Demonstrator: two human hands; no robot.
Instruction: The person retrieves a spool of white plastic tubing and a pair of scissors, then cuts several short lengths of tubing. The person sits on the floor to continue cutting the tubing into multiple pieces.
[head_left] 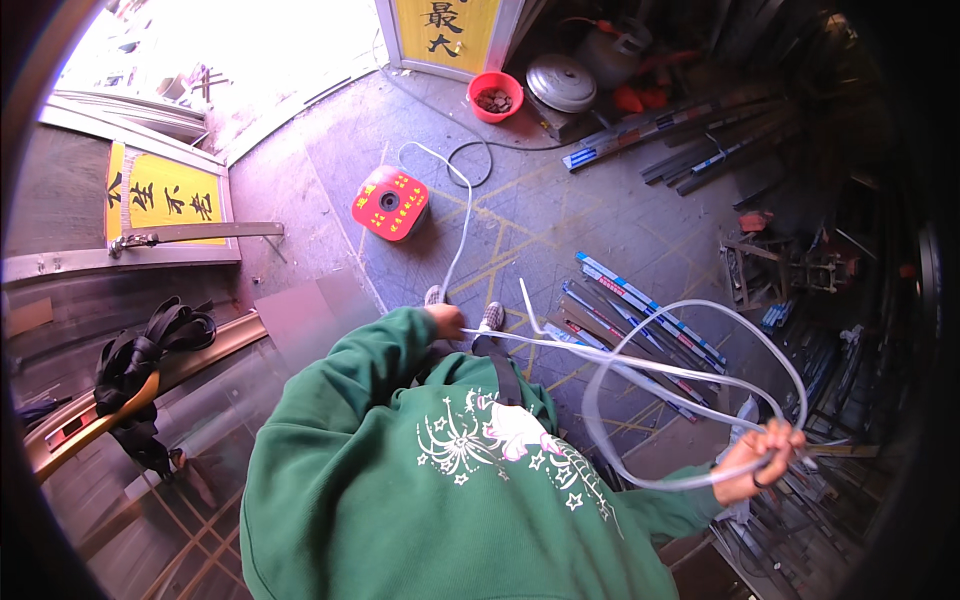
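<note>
My left hand (445, 320) is closed on a white cable (462, 225) in front of my green sweatshirt. The cable runs away across the concrete floor and curves in a loop near a red spool (390, 203). From my left hand the cable stretches right to my right hand (765, 455), which grips a coil of loops (700, 385) of the same cable, held out to my right. My shoes (490, 315) show just past my left hand.
Long metal bars (640, 310) lie on the floor under the coil, and more profiles (680, 130) lie at the back right. A red bowl (495, 95) and a metal lid (562, 82) stand at the back. Yellow signboards (160, 200) and black straps (140, 370) are on the left.
</note>
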